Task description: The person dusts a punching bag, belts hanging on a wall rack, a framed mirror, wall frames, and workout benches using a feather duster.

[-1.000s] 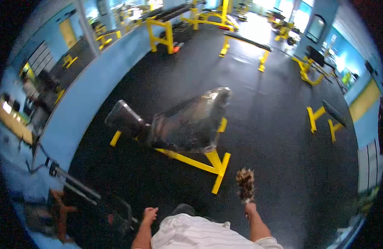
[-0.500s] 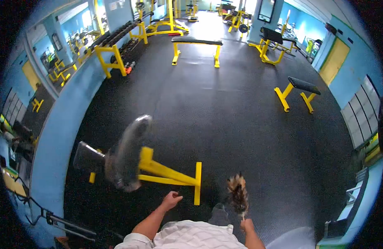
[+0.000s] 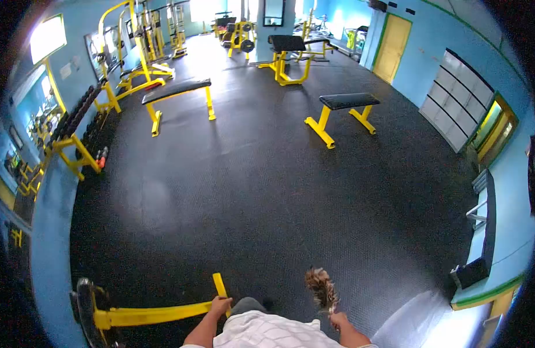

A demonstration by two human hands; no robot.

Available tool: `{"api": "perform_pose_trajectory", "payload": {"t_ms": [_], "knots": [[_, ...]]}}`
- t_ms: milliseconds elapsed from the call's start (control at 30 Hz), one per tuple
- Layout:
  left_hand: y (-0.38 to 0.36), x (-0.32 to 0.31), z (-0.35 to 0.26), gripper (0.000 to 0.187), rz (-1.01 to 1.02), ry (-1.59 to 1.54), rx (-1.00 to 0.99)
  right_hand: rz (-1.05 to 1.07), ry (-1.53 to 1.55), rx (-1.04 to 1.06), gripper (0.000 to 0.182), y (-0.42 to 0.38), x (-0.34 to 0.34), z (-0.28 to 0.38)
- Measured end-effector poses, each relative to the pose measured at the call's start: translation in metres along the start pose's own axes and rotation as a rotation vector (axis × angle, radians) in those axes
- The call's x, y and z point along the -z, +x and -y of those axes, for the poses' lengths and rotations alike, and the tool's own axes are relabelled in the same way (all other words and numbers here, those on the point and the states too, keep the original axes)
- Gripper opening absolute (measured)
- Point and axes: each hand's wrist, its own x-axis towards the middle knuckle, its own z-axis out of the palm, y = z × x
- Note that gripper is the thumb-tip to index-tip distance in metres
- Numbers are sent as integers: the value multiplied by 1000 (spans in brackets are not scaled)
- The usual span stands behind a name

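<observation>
My left hand (image 3: 220, 304) is at the yellow end bar of a weight bench, its fingers closed over the metal where the long beam (image 3: 157, 314) meets the crosspiece. The bench's dark padded part (image 3: 86, 310) is at the lower left, partly cut off by the dark border of the view. In my right hand (image 3: 338, 319) is the handle of a feather duster (image 3: 321, 287). Its brown, mottled feathers point forward and up, above the black floor and apart from the bench.
Two flat black-topped benches (image 3: 177, 90) (image 3: 348, 101) stand ahead on the black rubber floor (image 3: 267, 191). A dumbbell rack (image 3: 76, 124) runs along the left wall. Further back is a padded yellow machine (image 3: 288, 58). Grey lockers (image 3: 457, 98) line the right wall.
My left hand has gone from beside the bench to gripping its yellow end bar. The view has turned right, and the bench now appears lower left. The duster stays in my right hand.
</observation>
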Motion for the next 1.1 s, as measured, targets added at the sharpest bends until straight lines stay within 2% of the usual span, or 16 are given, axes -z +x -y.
{"api": "perform_pose_trajectory", "payload": {"t_ms": [33,100,200,367,433,500,567,600,700,767,800,867,900,967,1033,1100], "knots": [[5,-13,-28,42,-36,50,-16,3,17,2,49,-25,23,27],[3,-22,-81,45,-69,112,-40,-317,109,185,45,-57,49,68],[14,-42,-149,50,-86,211,-98,-414,46,250,48,7,53,109],[88,-58,-209,52,-105,132,-191,-321,52,344,46,-37,103,203],[99,-73,-261,53,-65,3,-101,-334,81,395,46,-43,136,231],[113,-92,-330,54,8,4,-56,-193,41,415,45,-54,177,259],[134,-105,-378,54,261,-136,-128,-261,-112,433,41,-50,200,290],[150,-115,-398,54,274,-123,-130,-248,-108,453,41,-65,224,305],[175,-154,-464,59,598,63,-303,-264,-45,451,39,-86,278,339],[158,-192,-524,59,622,-126,-109,-315,18,441,39,-82,300,355],[174,-201,-534,59,631,-106,-105,-325,11,512,38,-80,310,361],[203,-226,-553,57,340,1169,-1172,-332,13,574,37,-68,331,369],[216,-239,-561,57,351,1175,-1172,-334,68,583,37,-61,341,371],[227,-273,-587,50,361,1162,-959,-339,120,593,36,-33,363,372],[243,-288,-603,45,296,1118,-1022,-351,-88,406,41,13,379,368],[267,-307,-635,40,214,1078,-1082,-341,-73,320,41,61,412,364]]}}
